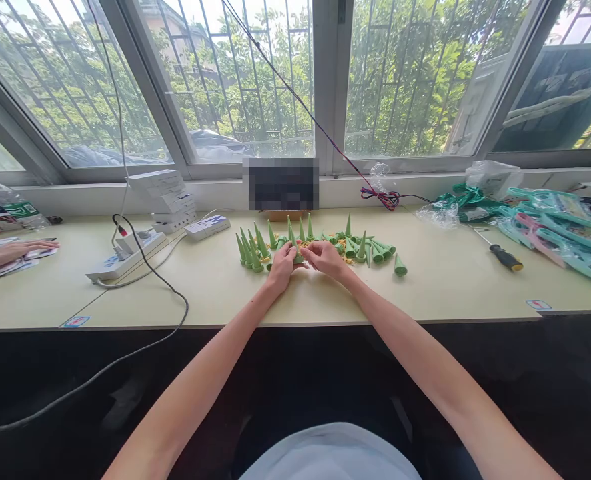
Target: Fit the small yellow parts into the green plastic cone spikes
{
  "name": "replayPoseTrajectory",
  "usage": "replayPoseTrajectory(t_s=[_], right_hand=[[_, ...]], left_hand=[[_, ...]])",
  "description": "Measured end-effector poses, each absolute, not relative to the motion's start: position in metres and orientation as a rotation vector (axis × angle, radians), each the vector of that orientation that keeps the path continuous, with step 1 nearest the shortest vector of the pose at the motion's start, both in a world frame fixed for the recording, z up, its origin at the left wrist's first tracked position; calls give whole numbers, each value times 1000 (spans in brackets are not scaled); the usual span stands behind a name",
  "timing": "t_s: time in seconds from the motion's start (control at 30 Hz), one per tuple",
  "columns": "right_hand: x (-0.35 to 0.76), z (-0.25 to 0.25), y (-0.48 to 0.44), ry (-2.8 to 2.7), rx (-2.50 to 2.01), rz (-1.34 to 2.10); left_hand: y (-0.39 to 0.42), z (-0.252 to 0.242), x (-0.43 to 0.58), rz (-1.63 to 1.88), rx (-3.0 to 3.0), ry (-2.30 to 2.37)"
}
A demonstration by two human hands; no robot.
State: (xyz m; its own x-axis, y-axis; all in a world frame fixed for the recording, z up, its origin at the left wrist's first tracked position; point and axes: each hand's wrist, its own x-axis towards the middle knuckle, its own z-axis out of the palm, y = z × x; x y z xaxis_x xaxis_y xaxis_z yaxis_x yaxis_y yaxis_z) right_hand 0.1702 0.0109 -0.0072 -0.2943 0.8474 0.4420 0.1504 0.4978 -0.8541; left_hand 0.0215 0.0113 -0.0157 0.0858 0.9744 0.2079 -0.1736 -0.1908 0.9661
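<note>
My left hand (283, 267) is closed around a green cone (292, 235), its tip pointing up. Beside it, my right hand (324, 257) has its fingers pinched close to the cone's lower end. What lies between those fingertips is too small to make out. Several green cones (248, 252) stand upright to the left of my hands, with more behind them. To the right, several cones (383, 248) lie on their sides, and one cone (400, 266) lies a little apart. Small yellow pieces (336, 239) are scattered among the cones.
A power strip (120, 260) with cables and stacked white boxes (165, 193) are on the table (455, 287) at left. Another person's hand (18, 253) rests on papers at far left. A screwdriver (505, 257) and teal plastic items (565, 227) lie at right.
</note>
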Motion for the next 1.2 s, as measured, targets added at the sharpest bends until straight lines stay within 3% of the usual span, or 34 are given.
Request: replayPoseTrajectory(t_s=[0.6, 0.97, 1.2], right_hand=[[169, -11, 14, -1842, -845, 778], [170, -17, 20, -1861, -949, 460], [170, -12, 16, -1823, -941, 614]], left_hand=[[14, -20, 22, 1321, 1234, 867], [15, -22, 21, 1418, 1335, 977], [19, -25, 20, 1492, 1421, 1027]])
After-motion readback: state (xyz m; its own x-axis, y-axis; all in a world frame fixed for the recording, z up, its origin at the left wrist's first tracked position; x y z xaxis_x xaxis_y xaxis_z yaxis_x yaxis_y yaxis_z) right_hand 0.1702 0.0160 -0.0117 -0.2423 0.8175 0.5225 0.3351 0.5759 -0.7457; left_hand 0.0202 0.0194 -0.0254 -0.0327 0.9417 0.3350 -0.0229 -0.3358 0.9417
